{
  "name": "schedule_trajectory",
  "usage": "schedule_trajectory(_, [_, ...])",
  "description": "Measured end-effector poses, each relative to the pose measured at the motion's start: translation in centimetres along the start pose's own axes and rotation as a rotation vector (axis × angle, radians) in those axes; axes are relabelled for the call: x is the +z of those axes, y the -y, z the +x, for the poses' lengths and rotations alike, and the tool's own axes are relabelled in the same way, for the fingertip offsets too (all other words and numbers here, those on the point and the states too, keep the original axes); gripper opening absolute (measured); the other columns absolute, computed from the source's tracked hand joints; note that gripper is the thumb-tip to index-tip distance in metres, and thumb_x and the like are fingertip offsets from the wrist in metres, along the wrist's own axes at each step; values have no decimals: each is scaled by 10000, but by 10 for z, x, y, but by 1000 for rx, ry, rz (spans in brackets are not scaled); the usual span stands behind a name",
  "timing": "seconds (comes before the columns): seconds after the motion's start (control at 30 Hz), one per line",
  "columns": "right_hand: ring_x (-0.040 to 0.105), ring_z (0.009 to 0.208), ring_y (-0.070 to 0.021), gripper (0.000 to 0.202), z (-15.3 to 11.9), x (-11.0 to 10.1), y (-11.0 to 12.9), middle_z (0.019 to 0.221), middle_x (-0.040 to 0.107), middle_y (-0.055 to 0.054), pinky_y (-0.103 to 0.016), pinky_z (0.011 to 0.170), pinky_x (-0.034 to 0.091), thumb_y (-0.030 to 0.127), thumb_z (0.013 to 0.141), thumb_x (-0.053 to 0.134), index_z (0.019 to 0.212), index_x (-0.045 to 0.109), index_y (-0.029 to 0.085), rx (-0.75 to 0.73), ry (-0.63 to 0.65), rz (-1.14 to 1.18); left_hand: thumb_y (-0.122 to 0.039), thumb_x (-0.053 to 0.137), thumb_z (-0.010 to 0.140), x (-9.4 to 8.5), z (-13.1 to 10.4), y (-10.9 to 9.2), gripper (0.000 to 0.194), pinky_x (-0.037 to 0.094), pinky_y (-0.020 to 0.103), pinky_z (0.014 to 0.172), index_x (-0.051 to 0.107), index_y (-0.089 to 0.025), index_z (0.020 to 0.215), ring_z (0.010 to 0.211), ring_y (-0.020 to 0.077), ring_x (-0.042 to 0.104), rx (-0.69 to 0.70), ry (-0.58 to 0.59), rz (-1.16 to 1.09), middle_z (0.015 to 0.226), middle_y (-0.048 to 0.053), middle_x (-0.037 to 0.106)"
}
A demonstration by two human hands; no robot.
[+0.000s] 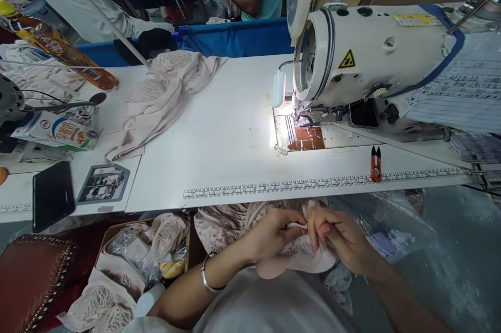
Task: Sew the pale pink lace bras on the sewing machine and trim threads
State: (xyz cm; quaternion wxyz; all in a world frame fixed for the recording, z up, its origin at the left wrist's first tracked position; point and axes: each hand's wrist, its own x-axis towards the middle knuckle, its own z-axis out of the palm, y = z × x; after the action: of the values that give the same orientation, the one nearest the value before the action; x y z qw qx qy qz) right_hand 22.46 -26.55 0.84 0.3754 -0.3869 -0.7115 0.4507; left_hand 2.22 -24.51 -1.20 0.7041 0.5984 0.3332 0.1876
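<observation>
Over my lap, below the table's front edge, lies a pale pink lace garment (230,221). My left hand (274,234), with a silver bangle on its wrist, pinches a folded edge of it between thumb and fingers. Close beside it, my right hand (338,234) has its fingers closed on the same garment; the exact bit under the fingertips is hidden. A smooth band of the fabric hangs beneath both hands. Above them stands a white sewing machine (364,56) with its lamp lit over the needle plate. Red-handled thread snips (376,165) lie near the table edge.
More pink lace pieces (168,98) lie on the white table (219,150), which has a printed ruler along its front. At left are a phone (54,194), a drink carton (58,130) and a bottle (66,51). A filled box (189,249) stands below. Other people sit beyond.
</observation>
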Motion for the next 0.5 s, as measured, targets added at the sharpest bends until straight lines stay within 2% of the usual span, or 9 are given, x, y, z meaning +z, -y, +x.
schedule_trajectory(0.03, [493,524,-134,486,-3,-5,-2,603,508,15,-269,519,432,498,1066,290,678,421,237,24,-21,-22,-272,554,945,-1,-1,-1,229,419,217,670,670,-116,825,704,126,532,15,8,-26,753,19,612])
schedule_trajectory(0.07, [451,483,-130,496,-6,-12,-5,566,469,25,-264,478,395,524,1056,308,661,407,239,55,-98,-111,-288,558,951,-3,-2,-2,247,427,217,674,672,-116,815,711,129,542,22,13,-49,753,24,617])
schedule_trajectory(0.17, [360,412,-120,453,-17,-37,-14,525,453,33,-268,398,262,540,1016,429,674,464,245,207,-465,-523,-345,571,964,-9,-6,-8,281,434,217,666,684,-116,846,719,133,555,2,35,-90,776,37,636])
schedule_trajectory(0.2, [364,404,-120,399,-19,-42,-16,532,477,35,-265,393,257,524,1011,457,735,532,246,254,-455,-555,-355,571,969,-11,-7,-10,282,440,221,678,691,-114,884,738,138,564,2,63,-99,809,47,650])
schedule_trajectory(0.23, [373,400,-119,342,-20,-45,-16,546,495,40,-259,393,269,503,1016,462,830,593,247,269,-371,-524,-361,574,971,-12,-7,-12,281,442,225,689,696,-113,923,755,142,568,10,95,-102,840,54,657])
schedule_trajectory(0.3, [461,461,-124,303,-18,-40,-15,645,559,24,-243,442,357,457,1043,420,1018,643,254,237,-85,-369,-368,588,969,-12,-5,-16,276,439,229,704,702,-117,975,769,140,563,35,151,-102,874,57,658])
schedule_trajectory(0.37, [524,564,-131,327,-13,-29,-12,736,569,0,-241,519,420,419,1064,376,1008,652,253,142,100,-251,-397,615,956,-11,-2,-20,291,433,230,693,714,-125,974,746,133,550,37,180,-147,861,50,651])
schedule_trajectory(0.43, [514,600,-129,340,-8,-18,-8,739,532,-2,-240,538,417,383,1064,395,862,623,233,54,85,-248,-448,692,898,-8,1,-22,325,433,232,668,732,-128,944,721,133,553,-5,191,-259,832,47,650])
schedule_trajectory(0.5, [475,571,-120,318,-6,-11,-3,697,494,11,-239,516,387,337,1055,438,792,577,225,-12,-1,-322,-469,813,779,-3,3,-22,357,435,227,659,739,-127,850,716,131,558,-20,134,-359,805,38,637])
